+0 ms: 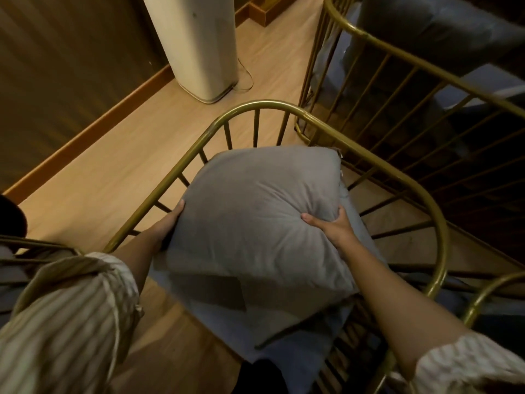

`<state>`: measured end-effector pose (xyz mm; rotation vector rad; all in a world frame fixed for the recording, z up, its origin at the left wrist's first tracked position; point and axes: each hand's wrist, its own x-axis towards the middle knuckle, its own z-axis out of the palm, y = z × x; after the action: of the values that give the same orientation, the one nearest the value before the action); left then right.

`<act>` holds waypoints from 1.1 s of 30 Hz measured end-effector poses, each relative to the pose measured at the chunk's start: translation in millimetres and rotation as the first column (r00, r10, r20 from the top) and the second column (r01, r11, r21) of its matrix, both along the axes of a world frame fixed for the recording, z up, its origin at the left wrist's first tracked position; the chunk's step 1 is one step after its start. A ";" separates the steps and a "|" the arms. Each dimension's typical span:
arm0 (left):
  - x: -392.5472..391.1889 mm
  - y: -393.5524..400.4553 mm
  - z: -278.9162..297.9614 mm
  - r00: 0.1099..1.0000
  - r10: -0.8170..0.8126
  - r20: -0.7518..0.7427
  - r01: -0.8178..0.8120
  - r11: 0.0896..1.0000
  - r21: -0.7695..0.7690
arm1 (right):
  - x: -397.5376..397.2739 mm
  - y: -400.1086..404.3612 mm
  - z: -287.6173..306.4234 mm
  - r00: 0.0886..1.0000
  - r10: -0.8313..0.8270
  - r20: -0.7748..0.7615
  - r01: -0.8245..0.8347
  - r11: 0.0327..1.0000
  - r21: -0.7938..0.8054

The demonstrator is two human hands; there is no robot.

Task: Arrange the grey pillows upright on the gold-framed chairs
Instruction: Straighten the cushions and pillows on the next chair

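While I lean over the gold-framed chair (pixel 326 125), both my hands are closed on the grey pillow (pixel 255 217), which stands tilted inside the curve of the chair's railed back, its lower edge down on the blue seat cushion (pixel 287 354). My left hand (pixel 167 223) wraps the pillow's left edge, thumb on the front face and the other fingers hidden behind it. My right hand (pixel 333 226) pinches a bunched fold of fabric near the pillow's right edge, thumb pressing in so creases fan out from it. Beyond my right hand stands a second gold-framed chair (pixel 426 81) holding a darker grey pillow (pixel 431 29). Beyond my left hand, past the chair rail, a cream-coloured floor appliance (pixel 196 46) stands on the pale wood floor (pixel 113 166). My striped sleeves (pixel 71 314) are pushed up my forearms.
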<state>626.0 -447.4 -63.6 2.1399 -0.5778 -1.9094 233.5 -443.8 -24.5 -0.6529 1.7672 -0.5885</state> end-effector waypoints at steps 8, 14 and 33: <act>-11.4 16.7 33.0 1.000 0.019 -0.005 -0.020 0.996 -0.092 | -31.0 40.0 33.8 0.993 -0.045 0.105 0.055 0.994 -0.096; -47.3 45.1 75.6 0.988 -0.060 -0.143 0.026 0.974 -0.227 | -74.0 96.3 65.3 0.979 -0.057 0.194 0.089 0.983 -0.158; -327.0 184.6 169.7 0.848 -0.346 -0.401 0.123 0.865 -0.487 | -285.5 416.8 147.2 0.851 -0.440 0.286 0.516 0.801 -0.304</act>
<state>299.0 -262.8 106.1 1.2927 -1.0876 -2.0695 -52.0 -27.1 122.6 -0.3651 1.6391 -1.3244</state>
